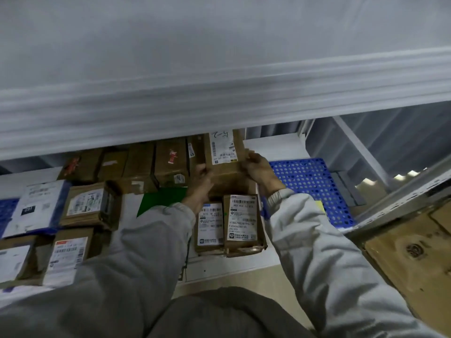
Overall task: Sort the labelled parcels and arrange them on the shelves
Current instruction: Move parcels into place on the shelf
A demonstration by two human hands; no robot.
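A brown box with a white label on top is held between both hands, under the front lip of a pale shelf board that fills the upper half of the view. The left hand is curled round the box's left edge, the right hand round its right edge, and grey sleeves run back toward the camera. The box is partly inside the lower shelf, a white surface seen just beyond the right hand. Left of the left hand a row of brown boxes is stood along that shelf; whether the held box touches them cannot be told. Below the hands two labelled boxes are set side by side, touching, on a white surface. Right of the right hand a blue perforated pallet is laid on the floor. A green sheet is seen just below the left hand. Further left more labelled parcels are spread out near one another. At the far right a plywood panel and a metal upright are seen, with grey corrugated wall behind.
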